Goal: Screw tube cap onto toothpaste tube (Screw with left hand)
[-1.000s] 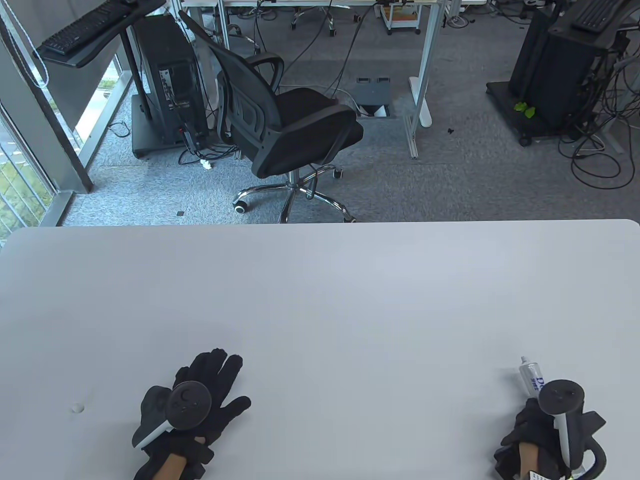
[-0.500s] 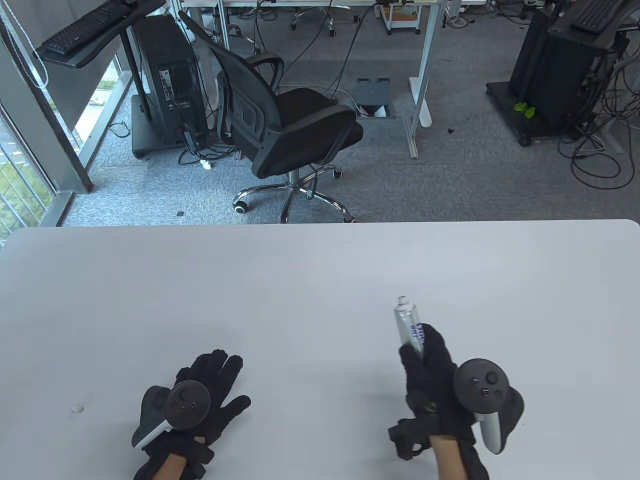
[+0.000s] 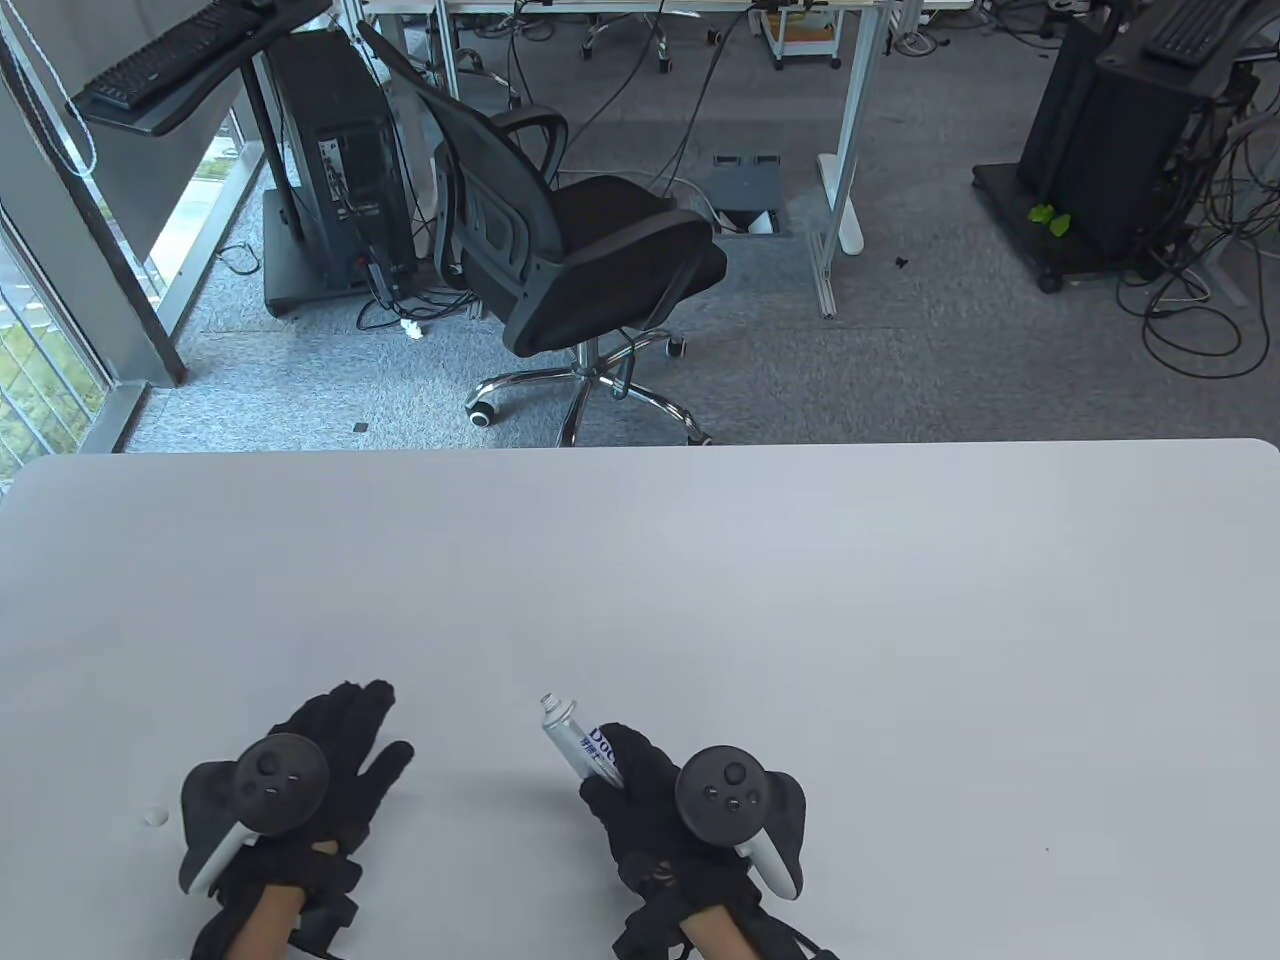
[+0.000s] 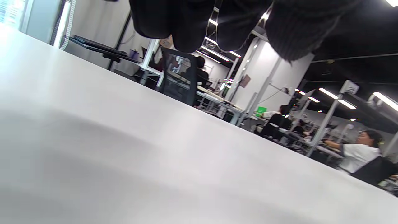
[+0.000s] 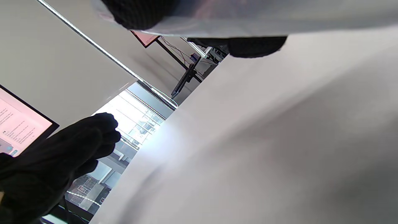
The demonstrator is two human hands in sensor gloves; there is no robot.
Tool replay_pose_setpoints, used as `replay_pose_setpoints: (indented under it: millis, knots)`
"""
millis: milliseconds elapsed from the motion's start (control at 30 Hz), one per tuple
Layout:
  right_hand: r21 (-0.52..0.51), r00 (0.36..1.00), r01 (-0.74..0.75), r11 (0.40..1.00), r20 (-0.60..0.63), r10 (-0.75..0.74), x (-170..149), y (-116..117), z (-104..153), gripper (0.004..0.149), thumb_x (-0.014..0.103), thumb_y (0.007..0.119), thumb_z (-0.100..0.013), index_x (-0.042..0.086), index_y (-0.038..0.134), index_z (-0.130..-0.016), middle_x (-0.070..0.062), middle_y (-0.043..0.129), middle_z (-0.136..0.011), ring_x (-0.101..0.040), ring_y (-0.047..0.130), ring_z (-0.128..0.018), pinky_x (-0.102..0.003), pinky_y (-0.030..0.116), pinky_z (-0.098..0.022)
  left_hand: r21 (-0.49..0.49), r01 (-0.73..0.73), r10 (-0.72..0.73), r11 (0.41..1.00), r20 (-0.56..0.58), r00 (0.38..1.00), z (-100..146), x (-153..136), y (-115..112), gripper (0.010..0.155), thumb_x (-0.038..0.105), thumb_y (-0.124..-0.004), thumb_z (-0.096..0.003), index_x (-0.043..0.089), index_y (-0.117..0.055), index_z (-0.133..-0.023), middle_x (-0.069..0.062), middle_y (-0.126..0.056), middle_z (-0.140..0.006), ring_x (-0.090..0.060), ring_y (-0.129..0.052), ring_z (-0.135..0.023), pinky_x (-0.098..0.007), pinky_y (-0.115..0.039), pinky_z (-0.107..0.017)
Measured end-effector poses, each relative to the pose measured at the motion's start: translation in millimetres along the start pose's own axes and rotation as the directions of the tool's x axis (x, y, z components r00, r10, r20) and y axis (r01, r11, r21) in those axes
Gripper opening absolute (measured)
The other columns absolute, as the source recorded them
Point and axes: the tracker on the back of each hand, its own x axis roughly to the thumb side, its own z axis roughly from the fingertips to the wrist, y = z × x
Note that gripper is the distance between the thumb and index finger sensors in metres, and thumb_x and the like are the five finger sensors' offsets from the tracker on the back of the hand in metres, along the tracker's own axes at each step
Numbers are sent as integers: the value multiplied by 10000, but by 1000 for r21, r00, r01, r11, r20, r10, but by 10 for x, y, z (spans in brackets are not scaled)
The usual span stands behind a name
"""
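My right hand point(image 3: 650, 800) grips a silver toothpaste tube point(image 3: 575, 735) low over the near middle of the white table point(image 3: 640, 580). The tube's open threaded nozzle points up and to the left. In the right wrist view the tube point(image 5: 248, 15) crosses the top edge under my fingertips. A small white cap point(image 3: 154, 815) lies on the table at the near left. My left hand point(image 3: 320, 770) is open with fingers spread, just right of the cap, holding nothing. Its fingertips point(image 4: 183, 28) hang over the table in the left wrist view.
A black office chair point(image 3: 570, 260) stands beyond the table's far edge. Desks, computer towers and cables fill the floor behind. My left hand point(image 5: 53, 168) also shows at the lower left of the right wrist view.
My right hand carried the tube from the near right edge across to the near middle, toward my left hand. My left hand shifted left, closer to the cap.
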Motion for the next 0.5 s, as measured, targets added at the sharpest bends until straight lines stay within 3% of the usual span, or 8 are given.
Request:
replay_pose_setpoints:
  millis: [100,233,367,500]
  knots:
    - [7,1000,8,1000,-13,-8,-27,14,4,529,273,720,-572,146,502,-1037,-269,625,-951,-545,726,-780,-712,552,-601,-13,139,-139,990,-108,984,-2,-369,230,659,569,-671,-579,337,-492,-1169,-106,-549,-1190,-373,-547,-1095,-644,-418,-756]
    - [0,1000,-19,1000,3,19,11,2,-10,530,274,717,-574,144,496,-1038,-268,620,-955,-544,722,-786,-712,549,-604,-118,253,-276,960,-272,922,27,-876,377,604,508,-695,-582,342,-559,-1147,-88,-609,-1168,-353,-606,-1080,-634,-458,-759]
    - [-7,999,-35,999,11,35,16,-9,-19,530,271,718,-573,143,497,-1038,-269,619,-956,-545,721,-787,-712,547,-605,-179,279,-327,944,-365,872,69,-1195,270,606,481,-739,-570,341,-578,-1136,-73,-651,-1147,-334,-646,-1062,-628,-478,-760]
    - [-11,997,-70,998,17,70,20,0,-33,529,270,719,-574,143,498,-1037,-268,619,-956,-546,719,-789,-713,544,-607,-324,323,-439,889,-409,800,52,-1368,104,632,500,-768,-556,348,-573,-1138,-60,-717,-1106,-321,-711,-1019,-616,-519,-751]
